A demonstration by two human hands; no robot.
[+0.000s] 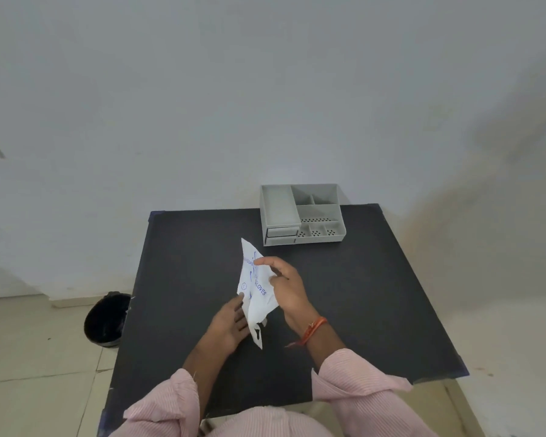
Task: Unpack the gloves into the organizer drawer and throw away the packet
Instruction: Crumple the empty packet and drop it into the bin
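Note:
A white packet (pixel 255 287) with blue print reading "GLOVES" is held upright over the middle of the black table (pixel 360 294). My left hand (pixel 229 326) grips its lower left edge. My right hand (pixel 286 288) pinches its upper right side, thumb and fingers on the paper. The packet's bottom end looks torn. No loose gloves are visible. The grey organizer (pixel 301 214) stands at the table's far edge, with two small drawers (pixel 281 234) at its front left, both shut.
A black bin (pixel 106 320) lined with a dark bag stands on the tiled floor left of the table. A white wall rises behind the organizer. Pink sleeves cover both forearms; an orange thread band circles my right wrist.

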